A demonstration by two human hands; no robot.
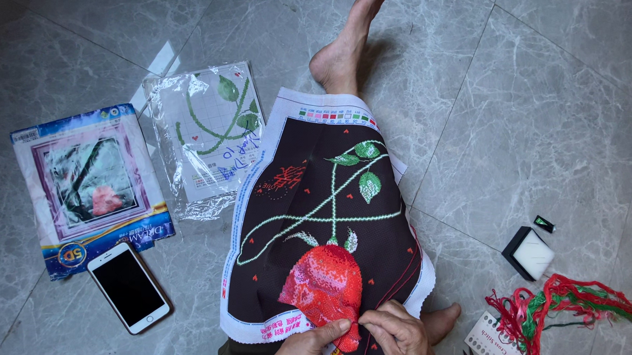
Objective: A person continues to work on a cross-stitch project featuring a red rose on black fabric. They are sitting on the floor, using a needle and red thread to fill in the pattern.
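We pinch the cross-stitch canvas with both hands: left hand and right hand grips clamped on its lower edge, the stitched red rose just above them.

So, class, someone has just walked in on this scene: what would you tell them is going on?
A person sits on a grey tiled floor with a black cross-stitch cloth draped over one leg. The left hand and right hand pinch the cloth's lower edge beside the stitched red rose. To the left lie a smartphone, a kit package and a pattern sheet in a clear bag. A bundle of red and green threads lies to the right.
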